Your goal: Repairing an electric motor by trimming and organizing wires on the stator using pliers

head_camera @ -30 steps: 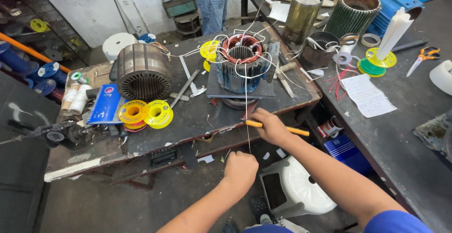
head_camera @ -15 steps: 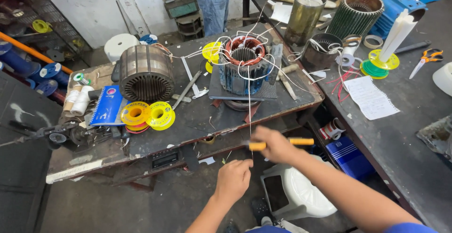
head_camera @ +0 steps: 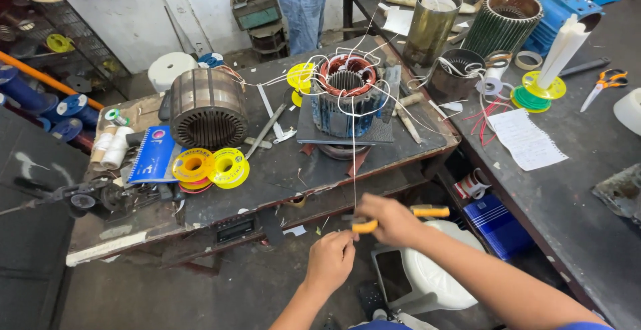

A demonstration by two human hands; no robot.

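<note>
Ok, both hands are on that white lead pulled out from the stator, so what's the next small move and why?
Probably close the orange-handled tool in the right hand on the white wire. The wire runs taut from the stator to the tool's nose, and the left hand pinches its free end just below.

A dark, stained tabletop [head_camera: 267,183] fills the middle of the scene, with a second long dark tabletop [head_camera: 567,190] running along the right side. The floor [head_camera: 200,290] below is grey, dusty concrete scattered with scraps. At the far side a pale, smudged wall [head_camera: 180,3] rises behind. On the far left stands a wire shelf rack [head_camera: 67,50]. Even daylight brightens the room.
</note>
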